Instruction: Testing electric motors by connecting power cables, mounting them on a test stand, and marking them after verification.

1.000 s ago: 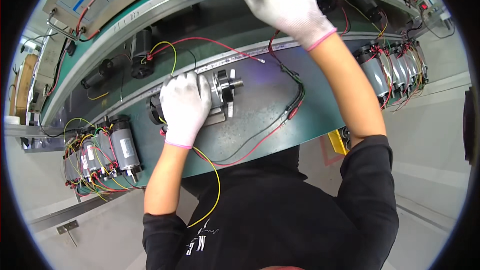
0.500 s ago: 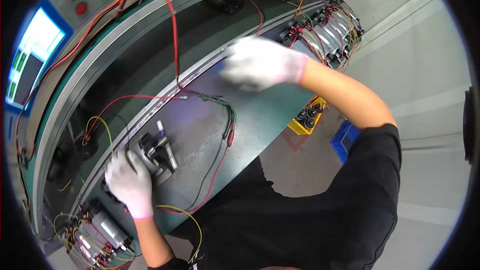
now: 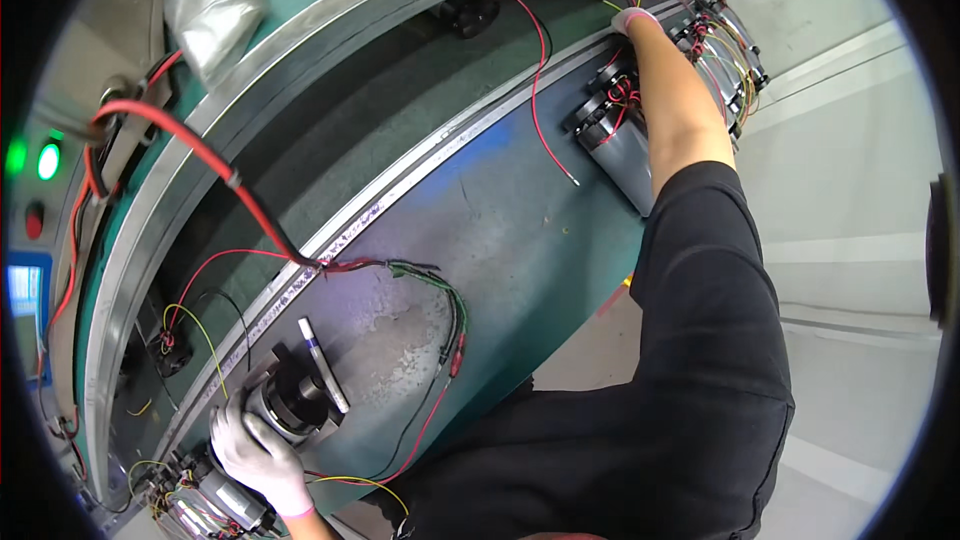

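My left hand (image 3: 258, 455), in a white glove with a pink cuff, curls over the near-left side of a dark cylindrical electric motor (image 3: 283, 402). That motor sits in a metal cradle, its shaft end turned to the right. A pale marker pen (image 3: 325, 365) lies beside it. My right arm stretches to the far right, where only a little of my gloved right hand (image 3: 632, 20) shows; its fingers are hidden. It is near a group of silver motors (image 3: 620, 150) with red, yellow and black leads. Whether it touches a motor or a wire cannot be seen.
Red and black test leads (image 3: 455, 315) cross the green bench (image 3: 520, 290). More wired motors (image 3: 225, 500) stand at the lower left. Behind a metal rail (image 3: 400, 180) runs a dark channel holding motors (image 3: 470, 12). A clear plastic bag (image 3: 212, 20) lies on the upper ledge.
My right hand has gone from above the middle of the bench to the far right. My left hand stays at the cradled motor. The view has shifted, and a loose red wire end now shows.
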The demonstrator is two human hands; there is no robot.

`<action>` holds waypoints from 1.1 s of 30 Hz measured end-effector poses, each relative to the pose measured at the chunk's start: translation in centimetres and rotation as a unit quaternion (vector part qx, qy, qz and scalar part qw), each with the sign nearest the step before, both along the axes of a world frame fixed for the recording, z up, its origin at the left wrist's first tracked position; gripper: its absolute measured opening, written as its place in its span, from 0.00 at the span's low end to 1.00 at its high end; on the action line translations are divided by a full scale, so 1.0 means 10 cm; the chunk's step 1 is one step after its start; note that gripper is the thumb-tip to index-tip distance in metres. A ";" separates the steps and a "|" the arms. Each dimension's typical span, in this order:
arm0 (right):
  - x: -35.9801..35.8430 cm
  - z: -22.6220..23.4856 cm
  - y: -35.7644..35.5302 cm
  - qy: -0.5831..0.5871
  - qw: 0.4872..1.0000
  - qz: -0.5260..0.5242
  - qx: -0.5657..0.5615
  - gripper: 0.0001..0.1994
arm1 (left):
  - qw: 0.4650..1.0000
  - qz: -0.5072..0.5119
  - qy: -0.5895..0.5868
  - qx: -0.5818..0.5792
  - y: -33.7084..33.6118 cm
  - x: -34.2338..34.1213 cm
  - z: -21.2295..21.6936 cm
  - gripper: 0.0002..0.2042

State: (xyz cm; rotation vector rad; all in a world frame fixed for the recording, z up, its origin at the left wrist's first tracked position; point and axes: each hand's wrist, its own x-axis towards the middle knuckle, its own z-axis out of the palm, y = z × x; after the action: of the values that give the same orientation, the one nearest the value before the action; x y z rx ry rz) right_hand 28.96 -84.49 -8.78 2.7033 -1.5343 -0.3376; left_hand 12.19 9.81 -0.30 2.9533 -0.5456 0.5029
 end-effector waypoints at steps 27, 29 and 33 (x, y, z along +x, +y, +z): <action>0.13 0.61 -0.17 -0.351 0.909 0.079 -0.210 0.22 | 0.995 0.089 0.037 -0.016 -0.04 -0.04 0.05 0.23; 0.10 0.58 -0.45 -0.425 0.869 0.119 -0.224 0.27 | 0.995 0.090 0.036 -0.023 0.00 -0.02 -0.02 0.24; 0.89 -0.13 0.43 -0.161 0.958 0.222 -0.081 0.33 | 0.989 0.139 0.013 0.054 -0.07 -0.17 0.35 0.24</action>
State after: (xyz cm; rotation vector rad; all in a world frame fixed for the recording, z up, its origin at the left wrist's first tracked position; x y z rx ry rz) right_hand 37.84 -80.22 -10.12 2.9569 -0.8934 0.2396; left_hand 10.51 9.16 3.16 3.1530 -0.1623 0.4725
